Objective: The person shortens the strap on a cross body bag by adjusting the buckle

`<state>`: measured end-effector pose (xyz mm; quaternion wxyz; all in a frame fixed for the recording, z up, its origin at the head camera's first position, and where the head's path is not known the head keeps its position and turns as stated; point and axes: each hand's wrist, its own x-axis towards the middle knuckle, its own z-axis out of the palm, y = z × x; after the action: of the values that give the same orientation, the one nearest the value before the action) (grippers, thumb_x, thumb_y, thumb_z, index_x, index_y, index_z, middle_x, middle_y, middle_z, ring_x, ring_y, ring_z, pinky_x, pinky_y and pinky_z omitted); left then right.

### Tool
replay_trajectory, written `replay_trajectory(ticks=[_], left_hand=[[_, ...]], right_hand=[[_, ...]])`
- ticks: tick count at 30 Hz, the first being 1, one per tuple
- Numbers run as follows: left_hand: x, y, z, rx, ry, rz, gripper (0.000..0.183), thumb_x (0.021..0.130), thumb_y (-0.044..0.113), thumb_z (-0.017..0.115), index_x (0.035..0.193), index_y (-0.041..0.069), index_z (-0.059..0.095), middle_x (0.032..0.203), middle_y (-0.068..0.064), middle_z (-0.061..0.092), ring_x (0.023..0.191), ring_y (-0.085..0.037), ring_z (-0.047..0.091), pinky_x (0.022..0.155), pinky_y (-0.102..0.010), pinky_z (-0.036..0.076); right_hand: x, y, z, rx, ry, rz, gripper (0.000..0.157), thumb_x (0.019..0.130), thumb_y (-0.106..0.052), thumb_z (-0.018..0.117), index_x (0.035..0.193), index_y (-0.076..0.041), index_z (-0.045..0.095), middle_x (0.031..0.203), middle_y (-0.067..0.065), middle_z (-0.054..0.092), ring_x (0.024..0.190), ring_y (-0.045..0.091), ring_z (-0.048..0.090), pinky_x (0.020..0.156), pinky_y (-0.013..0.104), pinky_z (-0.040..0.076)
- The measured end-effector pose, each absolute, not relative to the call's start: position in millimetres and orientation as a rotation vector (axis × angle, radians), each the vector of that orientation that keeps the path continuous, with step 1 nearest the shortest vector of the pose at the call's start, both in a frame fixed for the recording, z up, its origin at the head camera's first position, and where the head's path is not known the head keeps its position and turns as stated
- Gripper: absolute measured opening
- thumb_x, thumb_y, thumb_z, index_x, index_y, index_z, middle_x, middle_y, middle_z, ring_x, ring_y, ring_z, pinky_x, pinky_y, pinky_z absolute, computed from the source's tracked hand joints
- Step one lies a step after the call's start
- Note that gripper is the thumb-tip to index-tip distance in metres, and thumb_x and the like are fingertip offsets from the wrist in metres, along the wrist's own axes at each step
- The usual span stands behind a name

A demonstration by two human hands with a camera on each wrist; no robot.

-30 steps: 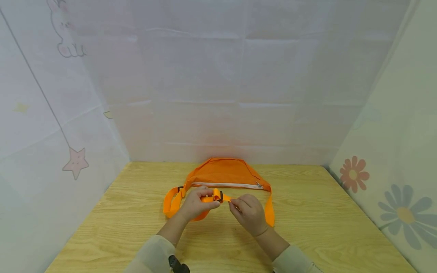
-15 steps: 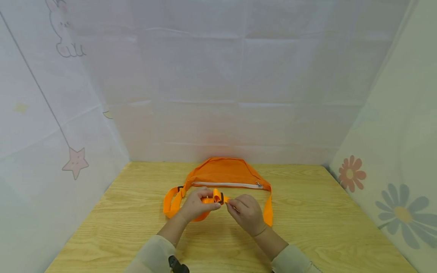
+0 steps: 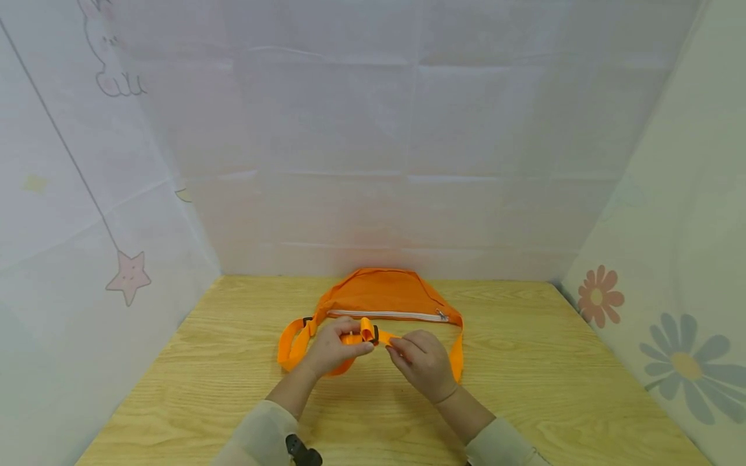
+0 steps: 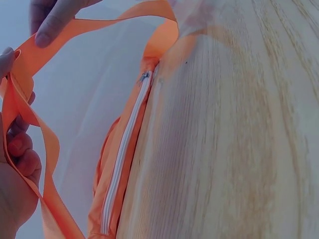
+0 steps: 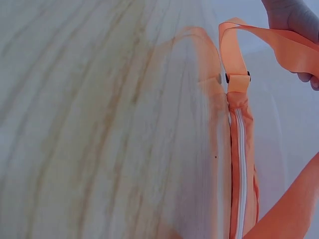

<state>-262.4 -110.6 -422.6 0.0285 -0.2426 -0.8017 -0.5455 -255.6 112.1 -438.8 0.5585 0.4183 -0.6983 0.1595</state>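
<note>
**Orange waist bag (image 3: 381, 292) on the table (image 3: 524, 362), its strap (image 3: 457, 355) and a black slider (image 3: 375, 334) between two hands**

The waist bag rests near the table's far edge, zip side toward the person. Its creased, slack outline suggests thin cloth: light, soft, hard to damage and ready to fold. The strap is flat webbing that bends into loops; it probably twists easily, and its smooth face may slip a little under the fingertips. The slider looks rigid and is likely the firmest place to take hold, by its frame or by the webbing right beside it. The strap itself is best taken in a flat pinch across its width.

The left hand (image 3: 335, 347) grips the strap just beside the slider, where a small loop of webbing stands up. The right hand (image 3: 425, 366) pinches the strap on the slider's other side, between thumb and fingers. Both hands are raised above the table.

Farther out, the strap loops toward a second slider (image 3: 307, 321) at the bag's left end; from the right end it passes behind the right hand. A white zip (image 3: 379, 315) crosses the front, its pull (image 3: 442, 316) at the right. A pale backdrop (image 3: 350, 129) stands behind.
</note>
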Motion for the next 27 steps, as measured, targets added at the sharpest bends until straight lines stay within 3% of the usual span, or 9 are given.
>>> replay_trajectory(ticks=[4,14,22,27], left_hand=[[-262.9,-112.9,-422.1,-0.734,-2.486,-1.640,0.027,0.083,0.025,0.079,0.104,0.009,0.075,0.097,-0.005,0.065,0.083,-0.010,0.053,0.073,-0.020,0.048],[-260.3,-111.0,-416.8,-0.693,-2.506,-1.648,0.025,0.083,0.014,0.078,0.106,0.004,0.074,0.095,-0.013,0.064,0.080,-0.009,0.051,0.067,-0.017,0.045],[-241.3,-109.0,-389.6,-0.707,-2.509,-1.729,0.027,0.085,0.012,0.075,0.107,-0.003,0.072,0.109,-0.017,0.065,0.096,-0.027,0.057,0.074,-0.016,0.049],[-248.6,-108.2,-401.1,-0.724,-2.499,-1.735,0.023,0.084,0.011,0.076,0.102,-0.003,0.072,0.098,-0.019,0.062,0.083,-0.014,0.052,0.070,-0.018,0.046]], right_hand=[[-256.4,115.1,-439.3,0.979,-1.631,0.383,0.036,0.101,-0.029,0.055,0.082,-0.005,0.074,0.071,0.001,0.063,0.062,0.015,0.056,0.059,0.026,0.049],[-258.0,116.2,-438.6,0.982,-1.601,0.393,0.032,0.099,-0.024,0.058,0.078,-0.005,0.073,0.071,0.002,0.063,0.061,0.015,0.056,0.059,0.027,0.049],[-259.0,112.6,-438.5,0.985,-1.564,0.416,0.026,0.095,-0.020,0.062,0.077,-0.004,0.073,0.069,0.002,0.062,0.058,0.015,0.055,0.057,0.026,0.048],[-259.7,110.6,-437.9,0.991,-1.557,0.425,0.028,0.096,-0.021,0.061,0.077,-0.004,0.073,0.069,0.002,0.063,0.059,0.015,0.055,0.058,0.027,0.049]])
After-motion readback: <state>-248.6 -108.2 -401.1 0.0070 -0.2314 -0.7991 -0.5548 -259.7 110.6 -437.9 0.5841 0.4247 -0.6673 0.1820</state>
